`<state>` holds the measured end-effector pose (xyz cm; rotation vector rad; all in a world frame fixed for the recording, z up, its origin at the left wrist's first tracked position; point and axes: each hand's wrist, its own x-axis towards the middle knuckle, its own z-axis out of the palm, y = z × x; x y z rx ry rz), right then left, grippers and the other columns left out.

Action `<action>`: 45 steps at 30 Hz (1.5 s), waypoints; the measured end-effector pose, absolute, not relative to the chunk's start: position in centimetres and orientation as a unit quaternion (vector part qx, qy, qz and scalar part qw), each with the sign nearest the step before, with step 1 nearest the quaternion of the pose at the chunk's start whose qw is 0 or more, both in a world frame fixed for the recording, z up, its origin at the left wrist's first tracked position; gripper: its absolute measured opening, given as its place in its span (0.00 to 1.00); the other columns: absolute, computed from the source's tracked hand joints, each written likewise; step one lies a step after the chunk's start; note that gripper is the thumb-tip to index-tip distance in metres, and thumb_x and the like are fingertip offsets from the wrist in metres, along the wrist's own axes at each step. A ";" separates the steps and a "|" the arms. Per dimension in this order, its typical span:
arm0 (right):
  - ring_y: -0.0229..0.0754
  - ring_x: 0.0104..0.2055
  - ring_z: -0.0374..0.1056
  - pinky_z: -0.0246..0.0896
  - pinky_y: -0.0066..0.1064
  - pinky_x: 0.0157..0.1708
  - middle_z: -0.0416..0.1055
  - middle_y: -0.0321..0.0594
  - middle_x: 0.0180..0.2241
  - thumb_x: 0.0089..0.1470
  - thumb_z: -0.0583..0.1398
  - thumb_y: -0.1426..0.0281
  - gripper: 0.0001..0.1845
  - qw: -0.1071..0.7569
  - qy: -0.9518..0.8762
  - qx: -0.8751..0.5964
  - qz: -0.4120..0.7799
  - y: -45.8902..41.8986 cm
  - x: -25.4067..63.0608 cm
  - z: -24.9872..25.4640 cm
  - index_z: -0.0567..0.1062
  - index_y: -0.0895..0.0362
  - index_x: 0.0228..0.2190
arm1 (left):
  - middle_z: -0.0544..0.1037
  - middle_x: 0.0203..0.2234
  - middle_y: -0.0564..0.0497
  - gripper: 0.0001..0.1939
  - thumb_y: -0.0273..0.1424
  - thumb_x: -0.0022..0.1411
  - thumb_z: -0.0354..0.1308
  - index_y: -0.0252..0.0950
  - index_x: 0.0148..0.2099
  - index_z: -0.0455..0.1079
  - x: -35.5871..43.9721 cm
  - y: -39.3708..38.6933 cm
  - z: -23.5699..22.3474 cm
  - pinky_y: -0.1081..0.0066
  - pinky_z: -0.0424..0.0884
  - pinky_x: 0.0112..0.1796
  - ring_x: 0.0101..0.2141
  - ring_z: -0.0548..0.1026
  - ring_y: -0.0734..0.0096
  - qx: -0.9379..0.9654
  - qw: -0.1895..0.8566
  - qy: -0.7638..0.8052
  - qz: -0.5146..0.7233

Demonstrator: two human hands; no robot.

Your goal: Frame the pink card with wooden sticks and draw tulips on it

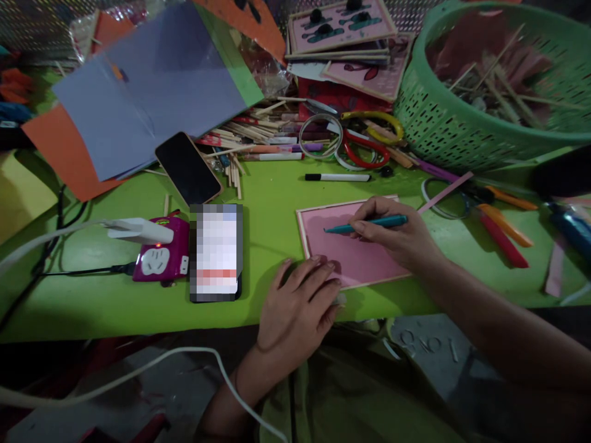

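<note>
A pink card (364, 261) edged with thin pale wooden sticks lies on the green table in front of me. My right hand (392, 234) grips a teal pen (381, 223), its tip over the upper left part of the card. Only a tiny dark mark shows by the tip. My left hand (300, 298) rests with fingers spread on the card's lower left corner and the table edge. A white marker with a black cap (338, 177) lies just beyond the card.
Scissors (367, 154), tape rolls and loose sticks crowd the back. A green basket (466, 132) stands at back right. On the left are a dark phone (189, 169), a lit phone (216, 252), a purple power socket (178, 261) and purple sheets (161, 80). A white cable (184, 349) crosses my left forearm.
</note>
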<state>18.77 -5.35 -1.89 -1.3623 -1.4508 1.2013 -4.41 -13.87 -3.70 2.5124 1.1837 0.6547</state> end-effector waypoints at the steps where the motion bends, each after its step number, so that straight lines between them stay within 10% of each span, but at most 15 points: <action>1: 0.42 0.28 0.70 0.67 0.37 0.29 0.77 0.36 0.26 0.51 0.72 0.49 0.20 0.393 -0.574 -0.540 0.474 -5.3 18.8 -1.8 0.78 0.51 0.27 | 0.81 0.59 0.58 0.13 0.37 0.76 0.53 0.44 0.56 0.76 -4.4 -13.8 -3.7 0.55 0.64 0.67 0.63 0.73 0.65 0.871 0.140 0.410 0.230; 45: 0.41 0.26 0.68 0.67 0.36 0.28 0.71 0.34 0.23 0.53 0.71 0.61 0.13 0.408 -0.569 -0.552 0.453 -5.2 18.9 -1.6 0.75 0.50 0.24 | 0.81 0.60 0.58 0.13 0.38 0.77 0.51 0.45 0.56 0.74 -4.4 -13.7 -3.9 0.56 0.63 0.66 0.63 0.72 0.66 0.877 0.126 0.404 0.229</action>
